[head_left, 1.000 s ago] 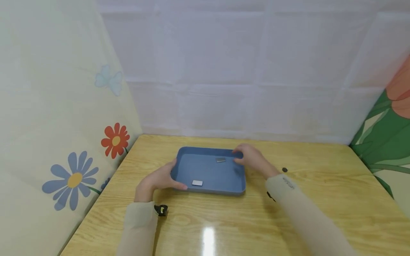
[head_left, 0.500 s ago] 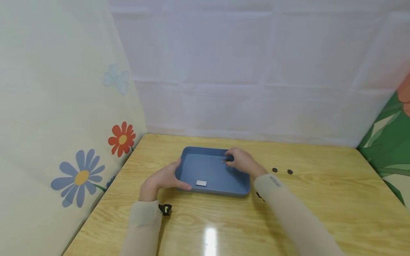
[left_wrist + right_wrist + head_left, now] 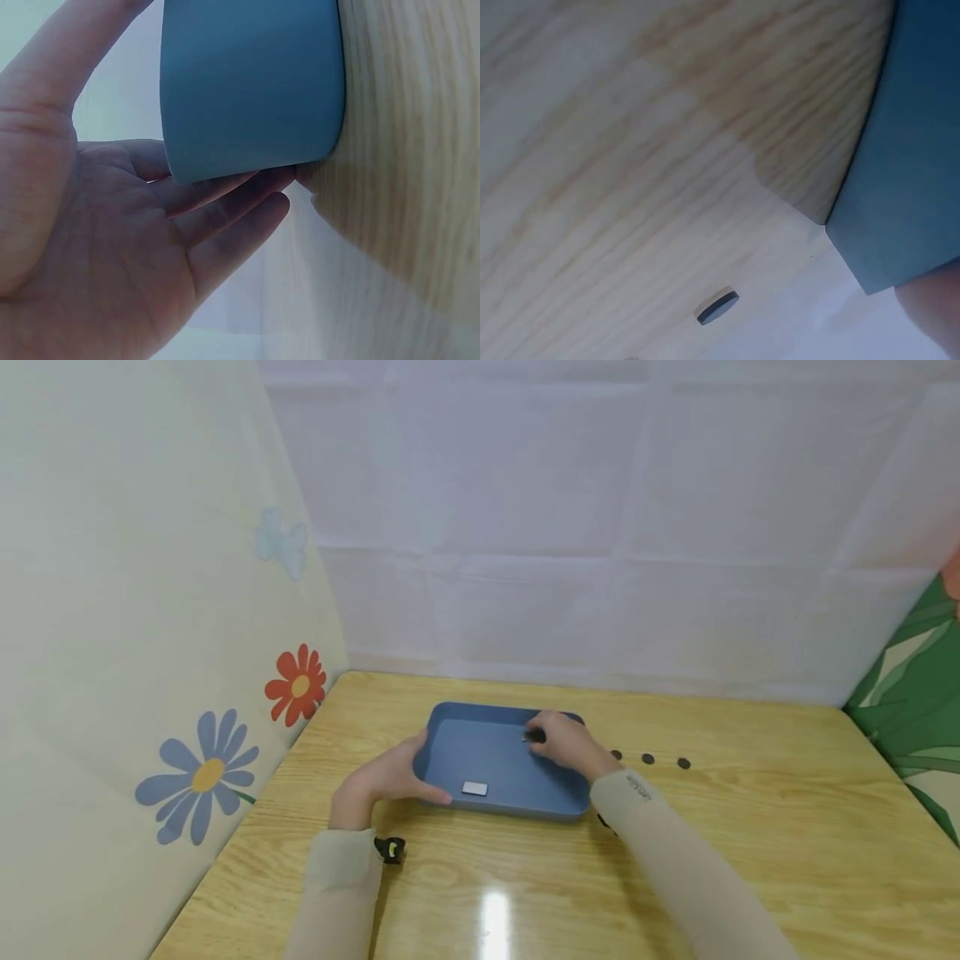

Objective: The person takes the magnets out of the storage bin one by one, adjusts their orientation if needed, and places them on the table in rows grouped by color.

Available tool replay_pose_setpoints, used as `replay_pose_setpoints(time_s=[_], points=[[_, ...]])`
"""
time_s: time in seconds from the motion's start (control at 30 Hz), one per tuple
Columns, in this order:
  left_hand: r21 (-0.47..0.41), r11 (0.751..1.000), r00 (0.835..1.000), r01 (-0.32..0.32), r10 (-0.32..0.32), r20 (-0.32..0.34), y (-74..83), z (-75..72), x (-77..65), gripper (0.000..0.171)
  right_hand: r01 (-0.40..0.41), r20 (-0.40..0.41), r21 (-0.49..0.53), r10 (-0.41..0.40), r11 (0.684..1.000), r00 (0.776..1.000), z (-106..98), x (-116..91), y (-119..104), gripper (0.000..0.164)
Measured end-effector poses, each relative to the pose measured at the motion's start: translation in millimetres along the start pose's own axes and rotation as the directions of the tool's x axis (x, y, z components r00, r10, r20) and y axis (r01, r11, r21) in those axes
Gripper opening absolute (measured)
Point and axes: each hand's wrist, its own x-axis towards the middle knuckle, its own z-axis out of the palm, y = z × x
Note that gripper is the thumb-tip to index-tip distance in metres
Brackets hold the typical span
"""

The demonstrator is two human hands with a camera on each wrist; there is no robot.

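A shallow blue tray [image 3: 498, 764] sits on the wooden table. My left hand [image 3: 390, 777] rests at its left end, thumb along the front rim; the left wrist view shows fairly straight fingers [image 3: 232, 240] against the tray's corner [image 3: 251, 90]. Over the tray's back right part, my right hand [image 3: 564, 741] pinches a small dark piece with a shiny grey end [image 3: 531, 737]; its kind is too small to tell. A small white rectangular block [image 3: 475, 788] with a dark edge lies inside the tray near the front. Little of the right hand shows in its wrist view.
Right of the tray, three flat black discs [image 3: 648, 759] lie on the table [image 3: 735, 835]; one disc [image 3: 718, 307] shows in the right wrist view. White cloth [image 3: 480, 527] hangs behind, with flower-printed cloth [image 3: 187, 610] at the left.
My right hand has moved left from the tray's right side and has taken hold of the small grey piece that lay in the tray. The left hand stays at the tray's left end.
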Motion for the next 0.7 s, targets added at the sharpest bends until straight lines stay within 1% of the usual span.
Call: replay_pose_setpoints(time_s=[0.13,0.33,0.57,0.7], points=[[-0.002,1.000,1.000,-0.002,0.002,0.000,-0.5,0.7,0.3,0.136,-0.004,-0.007,-0.013,0.004,1.000,1.000,1.4,-1.0,-0.9,0.035],[-0.002,1.000,1.000,-0.001,0.001,-0.002,-1.6,1.5,0.7,0.137,0.003,-0.027,-0.022,-0.003,1.000,1.000,2.1,-2.1,-2.3,0.024],[-0.012,1.000,1.000,0.005,-0.005,0.002,-2.3,1.8,2.0,0.136,-0.016,-0.010,0.030,0.017,0.999,1.000,1.8,-0.5,-1.4,0.018],[-0.012,1.000,1.000,0.003,-0.003,-0.002,-2.5,1.7,2.4,0.137,-0.015,0.023,0.066,0.013,0.998,1.000,0.5,0.0,-1.1,0.016]])
